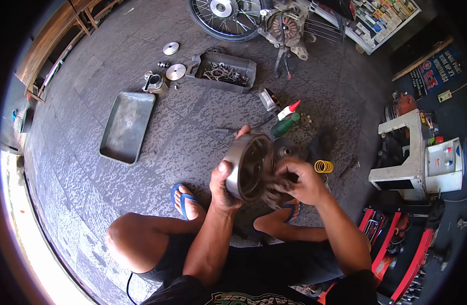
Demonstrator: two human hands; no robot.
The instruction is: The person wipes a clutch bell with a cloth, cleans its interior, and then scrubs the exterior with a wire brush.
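Observation:
A round metal drum-shaped part point(235, 161) is held up in front of me, its hollow side turned to the right. My left hand point(222, 184) grips its left rim, with fingers wrapped round it. At its right side is my right hand point(293, 180), its fingers bent and smeared by motion near the drum's opening; whether they hold something cannot be made out. Just beyond the hands lie a green bottle point(285, 125) and a white bottle with a red cap point(288, 110). A yellow spring point(323, 166) stands right of my right hand.
An empty metal tray point(127, 127) lies at the left. Further off are a grey bin of bolts point(226, 71), metal discs point(175, 72), a cylinder block point(156, 85), a wheel point(222, 11) and an engine point(289, 28). A red tool cabinet point(411, 264) stands at the right.

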